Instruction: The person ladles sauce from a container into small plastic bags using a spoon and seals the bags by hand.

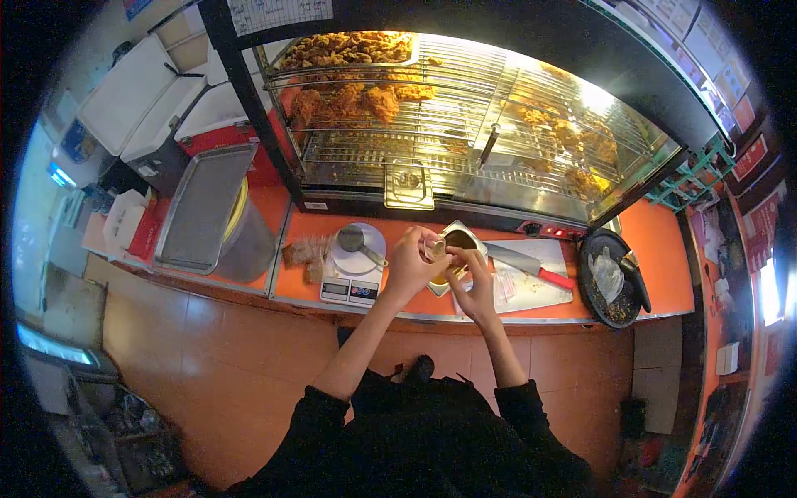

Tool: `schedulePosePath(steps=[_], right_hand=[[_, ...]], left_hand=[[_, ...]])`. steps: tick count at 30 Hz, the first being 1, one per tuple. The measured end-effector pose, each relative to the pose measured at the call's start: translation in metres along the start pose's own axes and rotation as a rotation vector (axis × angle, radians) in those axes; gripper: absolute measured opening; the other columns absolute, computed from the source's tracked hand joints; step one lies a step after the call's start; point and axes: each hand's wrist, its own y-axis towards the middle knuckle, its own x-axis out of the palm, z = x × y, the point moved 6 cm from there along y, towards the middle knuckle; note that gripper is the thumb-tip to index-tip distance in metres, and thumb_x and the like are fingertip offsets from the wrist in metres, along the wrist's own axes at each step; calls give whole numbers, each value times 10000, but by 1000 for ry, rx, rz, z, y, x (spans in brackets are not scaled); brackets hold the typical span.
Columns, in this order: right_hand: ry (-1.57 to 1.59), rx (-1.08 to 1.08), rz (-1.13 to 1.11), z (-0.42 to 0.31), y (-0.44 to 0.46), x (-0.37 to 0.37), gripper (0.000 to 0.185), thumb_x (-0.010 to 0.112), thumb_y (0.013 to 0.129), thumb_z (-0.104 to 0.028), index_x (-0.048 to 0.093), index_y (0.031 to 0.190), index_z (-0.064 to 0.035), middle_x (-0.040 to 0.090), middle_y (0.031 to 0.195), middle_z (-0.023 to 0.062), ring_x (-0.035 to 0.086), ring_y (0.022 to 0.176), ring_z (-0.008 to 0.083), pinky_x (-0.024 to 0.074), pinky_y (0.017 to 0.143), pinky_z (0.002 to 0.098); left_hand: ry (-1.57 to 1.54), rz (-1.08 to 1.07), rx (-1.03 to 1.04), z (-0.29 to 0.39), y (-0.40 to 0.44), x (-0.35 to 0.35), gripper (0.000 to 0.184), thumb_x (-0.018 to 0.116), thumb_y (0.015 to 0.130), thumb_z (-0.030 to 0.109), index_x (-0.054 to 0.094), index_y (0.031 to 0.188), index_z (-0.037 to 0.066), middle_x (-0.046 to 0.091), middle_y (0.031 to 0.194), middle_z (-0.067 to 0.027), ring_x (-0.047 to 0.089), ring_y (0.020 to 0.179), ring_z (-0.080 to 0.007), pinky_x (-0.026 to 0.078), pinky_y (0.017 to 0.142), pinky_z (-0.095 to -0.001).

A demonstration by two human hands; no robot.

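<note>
My left hand (407, 264) is closed around what looks like a small clear plastic cup (437, 247), raised above the counter. My right hand (476, 293) meets it from the other side, with thumb and fingertips pinched at its edge; the fingers partly hide the cup. Just behind the hands stands a square metal container (471, 236) with brown sauce in it. To the left, a white kitchen scale (353, 286) carries a dark ladle or scoop (352, 240). A knife with a red handle (554, 278) lies on a white cutting board (540, 299) at the right.
A heated glass display case (452, 207) with fried chicken (349, 101) borders the counter's back. A black pan (588, 286) holding a crumpled plastic bag (608, 276) sits at the right end. A grey tray (203, 207) leans on a large pot (249, 249) at the left.
</note>
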Motion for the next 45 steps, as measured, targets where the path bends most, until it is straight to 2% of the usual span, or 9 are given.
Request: schedulePosePath(steps=[4, 8, 13, 16, 18, 26, 34, 40, 45], right_hand=[[-36, -116, 187, -12, 7, -1, 270, 651, 811, 4, 584, 1072, -14, 603, 913, 129, 607, 810, 264, 496, 725, 336], [-31, -147, 282, -19, 9, -15, 101, 646, 819, 29, 610, 912, 12, 616, 820, 132, 624, 736, 258, 499, 659, 322], [-52, -162, 226, -35, 8, -22, 80, 654, 803, 47, 617, 869, 22, 627, 798, 133, 634, 730, 245, 492, 637, 312], [32, -195, 210, -46, 12, -18, 80, 666, 793, 41, 616, 852, 22, 628, 792, 128, 632, 723, 249, 489, 633, 313], [67, -230, 172, -54, 15, -12, 89, 707, 796, -9, 633, 842, 5, 642, 774, 111, 622, 678, 199, 484, 613, 296], [99, -282, 81, -66, 14, 6, 127, 687, 771, 38, 625, 878, 9, 639, 789, 119, 638, 697, 226, 498, 615, 309], [2, -348, 10, -72, 8, 19, 167, 688, 750, 37, 602, 886, -8, 631, 793, 111, 632, 695, 248, 496, 618, 329], [-10, -376, 18, -73, 2, 18, 166, 688, 759, 37, 591, 887, -5, 636, 803, 117, 640, 706, 264, 504, 622, 345], [18, -295, 25, -70, -1, 19, 135, 671, 797, -3, 576, 891, -13, 614, 790, 118, 625, 704, 289, 499, 615, 365]], left_hand=[[-113, -46, -80, 29, -2, -6, 405, 841, 671, 191, 571, 919, 18, 639, 867, -102, 660, 768, -165, 531, 667, -281], [-315, -100, -97, 23, -10, -14, 247, 763, 779, 85, 576, 918, 5, 647, 857, -67, 663, 762, -129, 538, 683, -256], [-450, -39, -94, 28, -22, -35, 56, 664, 858, 2, 615, 884, -5, 666, 809, -57, 663, 711, -130, 553, 673, -264], [-279, 0, -64, 34, -27, -50, 39, 663, 862, 8, 630, 879, -4, 667, 775, -53, 670, 704, -127, 555, 649, -258], [-305, 1, -61, 30, -30, -52, 26, 655, 853, -11, 637, 871, -7, 677, 779, -65, 675, 705, -125, 555, 648, -253], [-295, 17, -47, 31, -41, -66, 58, 613, 840, -63, 642, 859, -16, 681, 773, -74, 666, 673, -120, 555, 609, -258], [-82, 93, 156, 48, -47, -75, 79, 610, 820, -82, 644, 801, -13, 675, 752, -62, 653, 662, -102, 527, 622, -236], [-385, -7, -154, 21, -60, -66, 24, 647, 850, -35, 647, 848, -11, 683, 786, -67, 674, 709, -131, 547, 654, -252], [-392, 16, -97, 21, -66, -65, 34, 652, 865, -16, 638, 894, -25, 683, 828, -77, 673, 725, -132, 550, 674, -255]])
